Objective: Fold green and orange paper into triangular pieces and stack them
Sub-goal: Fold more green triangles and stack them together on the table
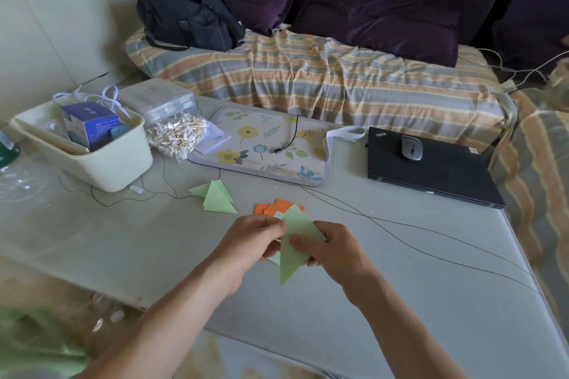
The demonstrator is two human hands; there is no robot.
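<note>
both hands, left hand [252,240] at 9 o'clock, right hand [332,251] at 3, pinch a light, floppy pale green folded paper triangle [291,251]; best gripped along its creased edges.

Pale green folded triangles [217,197], orange paper [268,208], a flower-printed mat [264,144], and an orange-grey striped sheet [323,77].

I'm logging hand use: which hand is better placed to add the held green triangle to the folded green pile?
Left, probably. The left hand is on the side nearer the folded green paper pile; the right hand, also pinching the green paper triangle, would have to cross over.
</note>
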